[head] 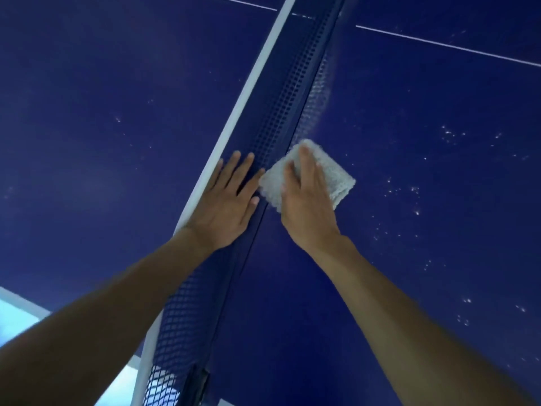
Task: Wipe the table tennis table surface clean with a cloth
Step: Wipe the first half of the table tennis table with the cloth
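Item one: the white, folded, waffle-textured cloth (pixel 332 177) lies flat on the dark blue table tennis table surface (pixel 409 218), on the right half, its left edge just beside the foot of the net. My right hand (pixel 307 200) sits on top of it, fingers straight and pressing down, not curled round the fabric. My left hand (pixel 225 206) is flat on the dark blue mesh net (pixel 281 112), fingers spread and straight, holding nothing. It appears to lean the net away to the left.

The net, with its white top tape (pixel 248 92), runs from near left to far centre, and the cloth lies along that line. A pale streaked patch (pixel 322 92) lies at the net's foot beyond the cloth. White specks (pixel 448 134) lie well apart to the right. I judge the next stroke belongs to the right hand, either far along the net or right toward the specks.
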